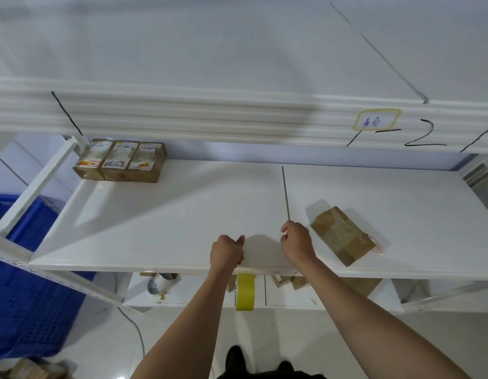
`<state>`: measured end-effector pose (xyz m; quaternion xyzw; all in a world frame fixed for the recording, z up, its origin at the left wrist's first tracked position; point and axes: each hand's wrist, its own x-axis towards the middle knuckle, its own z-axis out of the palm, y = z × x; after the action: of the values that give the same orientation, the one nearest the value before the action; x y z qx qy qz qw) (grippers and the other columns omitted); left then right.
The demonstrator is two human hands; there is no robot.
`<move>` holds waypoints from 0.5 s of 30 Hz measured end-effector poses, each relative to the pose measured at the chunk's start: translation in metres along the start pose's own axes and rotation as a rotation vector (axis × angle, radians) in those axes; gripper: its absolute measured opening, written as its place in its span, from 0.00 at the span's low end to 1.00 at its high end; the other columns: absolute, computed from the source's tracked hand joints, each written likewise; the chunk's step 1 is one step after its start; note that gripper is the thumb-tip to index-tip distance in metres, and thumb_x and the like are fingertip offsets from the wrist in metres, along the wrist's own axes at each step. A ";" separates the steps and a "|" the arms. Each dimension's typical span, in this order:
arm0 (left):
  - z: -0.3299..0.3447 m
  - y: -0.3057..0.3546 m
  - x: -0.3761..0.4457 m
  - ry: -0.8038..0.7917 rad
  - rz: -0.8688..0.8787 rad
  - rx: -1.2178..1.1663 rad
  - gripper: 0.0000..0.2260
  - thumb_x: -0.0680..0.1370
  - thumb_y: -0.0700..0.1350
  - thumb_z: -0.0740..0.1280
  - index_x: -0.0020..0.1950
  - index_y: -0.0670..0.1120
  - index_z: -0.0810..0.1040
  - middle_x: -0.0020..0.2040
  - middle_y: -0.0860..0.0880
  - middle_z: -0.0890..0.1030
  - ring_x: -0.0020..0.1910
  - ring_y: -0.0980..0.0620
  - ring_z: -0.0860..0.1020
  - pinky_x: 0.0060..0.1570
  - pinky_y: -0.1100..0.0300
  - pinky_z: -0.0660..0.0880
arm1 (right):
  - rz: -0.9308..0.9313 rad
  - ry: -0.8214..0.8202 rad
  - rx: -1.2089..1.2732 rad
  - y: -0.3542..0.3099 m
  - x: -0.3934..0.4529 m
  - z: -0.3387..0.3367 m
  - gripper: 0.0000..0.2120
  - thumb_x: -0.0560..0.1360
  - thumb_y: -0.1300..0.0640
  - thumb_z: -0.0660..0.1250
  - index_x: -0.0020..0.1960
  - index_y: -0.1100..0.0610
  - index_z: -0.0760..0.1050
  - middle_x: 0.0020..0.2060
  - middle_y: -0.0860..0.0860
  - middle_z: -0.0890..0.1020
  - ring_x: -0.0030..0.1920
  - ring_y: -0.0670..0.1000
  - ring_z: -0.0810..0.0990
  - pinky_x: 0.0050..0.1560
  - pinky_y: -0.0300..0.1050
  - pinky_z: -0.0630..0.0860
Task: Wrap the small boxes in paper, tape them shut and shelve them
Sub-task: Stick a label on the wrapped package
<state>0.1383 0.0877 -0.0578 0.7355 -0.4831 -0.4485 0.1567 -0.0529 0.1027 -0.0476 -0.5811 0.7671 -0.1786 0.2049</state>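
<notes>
A box wrapped in brown paper and clear tape [342, 235] lies at an angle on the white shelf [161, 220], just right of my right hand [297, 243]. That hand is curled, thumb against forefinger, with nothing visible between them. My left hand [228, 251] is curled into a fist at the shelf's front edge. A yellow tape roll [245, 292] shows right below that edge, between my forearms. Whether my left hand holds its tape, I cannot tell. Three wrapped and labelled boxes [120, 161] stand in a row at the shelf's back left.
An upper shelf rail [210, 116] with a yellow-edged label [376, 120] overhangs the back. The lower shelf holds a grey tape roll [159, 283] and brown paper scraps [289, 281]. A blue crate [27, 296] stands on the floor at left.
</notes>
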 end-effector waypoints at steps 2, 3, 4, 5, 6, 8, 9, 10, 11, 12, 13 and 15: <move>0.007 0.019 -0.005 -0.021 0.032 -0.025 0.23 0.81 0.56 0.64 0.34 0.41 0.81 0.30 0.47 0.83 0.32 0.46 0.83 0.42 0.54 0.83 | -0.008 0.025 -0.007 0.005 0.001 -0.010 0.10 0.78 0.67 0.61 0.57 0.62 0.77 0.53 0.57 0.79 0.54 0.56 0.78 0.50 0.44 0.74; 0.011 0.028 -0.008 -0.034 0.046 -0.031 0.22 0.81 0.55 0.64 0.36 0.40 0.81 0.31 0.47 0.84 0.33 0.45 0.84 0.42 0.54 0.83 | -0.011 0.037 -0.013 0.007 0.002 -0.017 0.10 0.78 0.67 0.61 0.56 0.61 0.77 0.53 0.56 0.79 0.54 0.56 0.79 0.48 0.43 0.73; 0.013 0.036 -0.011 -0.044 0.056 -0.040 0.21 0.81 0.53 0.64 0.38 0.39 0.82 0.32 0.47 0.84 0.34 0.45 0.84 0.41 0.54 0.83 | -0.013 0.052 -0.019 0.009 0.003 -0.023 0.09 0.78 0.67 0.61 0.56 0.61 0.77 0.52 0.56 0.80 0.53 0.56 0.79 0.47 0.43 0.73; 0.017 0.043 -0.014 -0.054 0.067 -0.048 0.19 0.81 0.51 0.64 0.39 0.38 0.82 0.32 0.47 0.84 0.32 0.46 0.84 0.38 0.56 0.83 | -0.013 0.076 -0.036 0.012 0.004 -0.031 0.09 0.78 0.66 0.62 0.57 0.60 0.77 0.52 0.55 0.80 0.53 0.56 0.79 0.49 0.44 0.74; 0.023 0.052 -0.017 -0.069 0.081 -0.058 0.17 0.81 0.48 0.64 0.40 0.38 0.82 0.32 0.47 0.84 0.30 0.47 0.82 0.34 0.58 0.81 | -0.013 0.117 -0.070 0.016 0.005 -0.041 0.10 0.79 0.64 0.64 0.58 0.59 0.77 0.53 0.55 0.80 0.55 0.56 0.78 0.52 0.46 0.74; 0.034 0.066 -0.023 -0.118 0.104 -0.096 0.14 0.80 0.44 0.63 0.40 0.38 0.82 0.33 0.46 0.83 0.28 0.49 0.79 0.30 0.60 0.79 | 0.000 0.209 -0.167 0.025 0.007 -0.056 0.11 0.78 0.61 0.66 0.61 0.56 0.76 0.56 0.55 0.78 0.59 0.57 0.76 0.59 0.49 0.71; 0.043 0.075 -0.027 -0.151 0.110 -0.123 0.12 0.80 0.43 0.63 0.41 0.39 0.81 0.33 0.45 0.82 0.28 0.49 0.78 0.30 0.59 0.79 | 0.024 0.249 -0.195 0.034 0.007 -0.064 0.12 0.78 0.59 0.66 0.62 0.56 0.76 0.58 0.55 0.77 0.60 0.57 0.74 0.61 0.51 0.69; 0.053 0.083 -0.030 -0.185 0.103 -0.161 0.11 0.80 0.42 0.64 0.42 0.39 0.81 0.34 0.44 0.82 0.29 0.49 0.78 0.32 0.58 0.80 | 0.062 0.270 -0.208 0.044 0.007 -0.071 0.14 0.78 0.57 0.66 0.62 0.56 0.75 0.59 0.56 0.76 0.61 0.58 0.73 0.61 0.51 0.68; 0.063 0.091 -0.035 -0.223 0.083 -0.208 0.09 0.80 0.41 0.64 0.45 0.38 0.81 0.36 0.44 0.82 0.29 0.48 0.78 0.33 0.57 0.81 | 0.107 0.273 -0.204 0.055 0.007 -0.079 0.15 0.78 0.55 0.66 0.64 0.57 0.74 0.60 0.57 0.75 0.62 0.59 0.72 0.61 0.52 0.68; 0.074 0.097 -0.039 -0.266 0.057 -0.258 0.08 0.80 0.40 0.65 0.48 0.38 0.81 0.38 0.43 0.83 0.30 0.48 0.79 0.35 0.55 0.82 | 0.144 0.262 -0.190 0.067 0.007 -0.085 0.17 0.78 0.54 0.66 0.65 0.58 0.73 0.62 0.58 0.75 0.63 0.60 0.72 0.62 0.53 0.69; 0.085 0.104 -0.044 -0.311 0.029 -0.304 0.07 0.80 0.40 0.65 0.52 0.37 0.80 0.40 0.43 0.83 0.32 0.47 0.79 0.37 0.54 0.83 | 0.167 0.242 -0.170 0.080 0.007 -0.090 0.19 0.78 0.55 0.65 0.67 0.59 0.72 0.63 0.59 0.74 0.64 0.61 0.72 0.62 0.54 0.70; 0.107 0.115 -0.054 -0.376 -0.032 -0.380 0.10 0.80 0.40 0.67 0.58 0.36 0.79 0.46 0.42 0.82 0.36 0.46 0.81 0.40 0.53 0.84 | 0.206 0.170 -0.138 0.103 0.007 -0.100 0.21 0.80 0.55 0.62 0.71 0.60 0.68 0.65 0.61 0.73 0.66 0.61 0.71 0.64 0.56 0.72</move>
<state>-0.0214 0.0997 -0.0127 0.6043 -0.3994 -0.6621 0.1923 -0.1908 0.1262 -0.0157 -0.4949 0.8477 -0.1521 0.1159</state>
